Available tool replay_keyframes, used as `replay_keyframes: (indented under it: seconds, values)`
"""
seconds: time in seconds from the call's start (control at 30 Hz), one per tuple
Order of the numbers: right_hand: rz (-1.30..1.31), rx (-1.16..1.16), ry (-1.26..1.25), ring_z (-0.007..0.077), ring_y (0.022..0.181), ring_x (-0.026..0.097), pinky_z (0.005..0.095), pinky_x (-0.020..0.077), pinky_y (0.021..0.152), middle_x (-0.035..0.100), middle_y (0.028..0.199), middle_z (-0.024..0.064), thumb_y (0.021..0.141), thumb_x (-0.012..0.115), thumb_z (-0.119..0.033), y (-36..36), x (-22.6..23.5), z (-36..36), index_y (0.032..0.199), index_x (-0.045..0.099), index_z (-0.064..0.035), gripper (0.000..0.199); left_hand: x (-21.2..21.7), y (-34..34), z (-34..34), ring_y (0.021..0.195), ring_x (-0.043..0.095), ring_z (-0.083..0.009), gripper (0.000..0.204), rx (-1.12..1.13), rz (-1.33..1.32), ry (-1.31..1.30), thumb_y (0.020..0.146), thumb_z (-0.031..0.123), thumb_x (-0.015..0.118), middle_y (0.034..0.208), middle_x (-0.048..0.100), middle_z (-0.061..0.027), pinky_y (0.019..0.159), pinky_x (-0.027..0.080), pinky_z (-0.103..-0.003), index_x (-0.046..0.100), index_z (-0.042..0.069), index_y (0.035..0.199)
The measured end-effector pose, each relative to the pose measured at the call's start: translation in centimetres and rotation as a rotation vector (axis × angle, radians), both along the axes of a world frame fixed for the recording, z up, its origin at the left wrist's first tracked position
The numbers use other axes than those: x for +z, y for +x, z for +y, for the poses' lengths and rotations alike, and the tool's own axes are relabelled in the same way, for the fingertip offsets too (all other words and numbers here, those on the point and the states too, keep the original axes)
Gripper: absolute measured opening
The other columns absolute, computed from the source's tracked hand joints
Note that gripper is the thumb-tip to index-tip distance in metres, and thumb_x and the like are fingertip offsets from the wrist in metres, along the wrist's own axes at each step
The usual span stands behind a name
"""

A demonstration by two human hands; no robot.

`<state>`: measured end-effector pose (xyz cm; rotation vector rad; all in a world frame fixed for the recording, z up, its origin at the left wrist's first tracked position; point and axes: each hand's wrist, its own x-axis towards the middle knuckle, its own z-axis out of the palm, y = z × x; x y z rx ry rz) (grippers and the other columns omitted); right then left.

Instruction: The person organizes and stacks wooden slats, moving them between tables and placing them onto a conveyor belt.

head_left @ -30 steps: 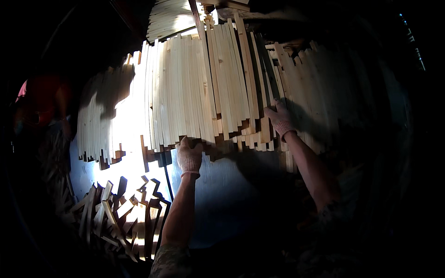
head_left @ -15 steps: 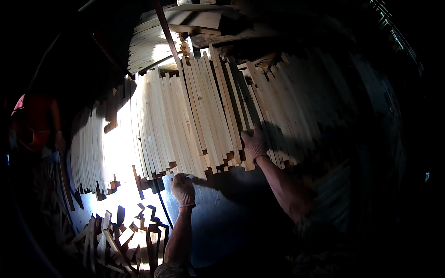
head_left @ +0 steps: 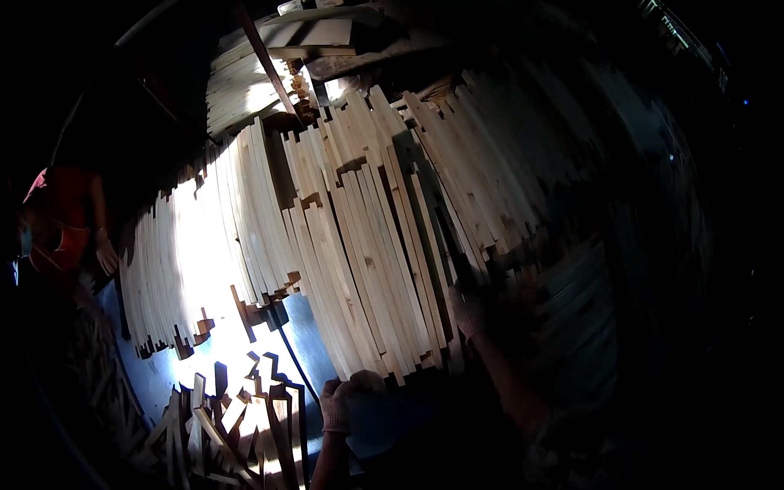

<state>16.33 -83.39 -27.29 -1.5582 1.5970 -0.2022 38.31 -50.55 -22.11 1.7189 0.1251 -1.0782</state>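
A batch of pale wooden slats (head_left: pixel 371 273) lies side by side, its near ends jutting out past the neighbouring rows toward me. My left hand (head_left: pixel 336 402), in a light knit glove, is closed at the near left corner of this batch. Along the batch's right edge, my gloved right hand (head_left: pixel 469 314) grips the outer slats; deep shadow covers most of its fingers. Beneath the far part of the batch, more slats (head_left: pixel 347 131) show in a lower layer.
Brightly lit slats (head_left: pixel 253 212) stand in rows to the left, darker slats (head_left: pixel 482 180) to the right. Short wood offcuts (head_left: pixel 245 425) are heaped at the lower left beside a dark cable (head_left: pixel 298 359). A person in red (head_left: pixel 65 204) is at the far left. A slanting post (head_left: pixel 265 57) rises beyond.
Both hands have come nearer to me, drawing the batch of slats along. Its near ends now reach farther over the blue surface, and the layer beneath is exposed behind it.
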Motion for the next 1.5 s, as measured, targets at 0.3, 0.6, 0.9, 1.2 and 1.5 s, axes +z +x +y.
replay_keyframes:
  seconds: [0.3,0.6,0.9,1.2,1.5]
  values:
    - [0.994,0.637,-0.693,0.0456,0.121,0.066,0.0516,0.0549,0.097,0.06,0.141,0.0312,0.112,0.04,-0.019,-0.3,-7.4,-2.6,0.154,0.04,-0.0175,0.042,-10.1,10.5,-9.7,0.083,0.072,-0.0184,0.035,0.04,0.236,-0.369,0.105,0.029,0.069,0.104,0.073,-0.0086,0.074,0.061,-0.03,0.066,0.001,0.125]
    - [1.967,0.525,-2.006,0.0307,0.136,0.052,0.0526,0.0354,0.12,0.061,0.137,0.0135,0.109,0.049,-0.022,-0.3,-13.6,-6.7,0.143,0.057,-0.0005,0.041,-4.6,9.8,-12.0,0.082,0.065,-0.0182,0.039,-0.357,-0.051,-0.296,0.095,0.029,0.076,0.096,0.066,-0.0062,0.071,0.055,-0.03,0.066,0.002,0.121]
    - [0.007,0.045,0.196,0.0303,0.11,0.064,0.0459,0.0463,0.108,0.064,0.125,0.0147,0.115,0.039,-0.024,-1.5,-0.2,5.0,0.149,0.053,-0.0033,0.043,0.5,4.3,-2.7,0.078,0.063,-0.0153,0.044,-0.236,0.059,-0.175,0.089,0.031,0.081,0.094,0.066,-0.005,0.067,0.054,-0.029,0.065,0.002,0.119]
    - [0.192,0.348,-0.064,0.035,0.137,0.054,0.0495,0.0439,0.117,0.05,0.153,0.0232,0.113,0.039,-0.029,-10.8,1.0,15.8,0.167,0.025,-0.0085,0.059,4.4,-0.3,4.3,0.088,0.07,-0.0206,0.064,-0.441,0.062,-0.07,0.089,0.044,0.082,0.107,0.069,-0.0135,0.076,0.062,-0.036,0.058,-0.002,0.126]
    - [0.006,0.354,0.189,0.0326,0.119,0.067,0.0438,0.0553,0.101,0.068,0.134,0.0182,0.113,0.042,-0.038,-8.5,11.9,18.4,0.151,0.052,-0.005,0.051,9.1,-5.7,14.1,0.113,0.072,-0.0225,0.05,-0.252,-0.092,-0.4,0.097,0.022,0.078,0.126,0.071,-0.0132,0.093,0.063,-0.037,0.057,0.002,0.137]
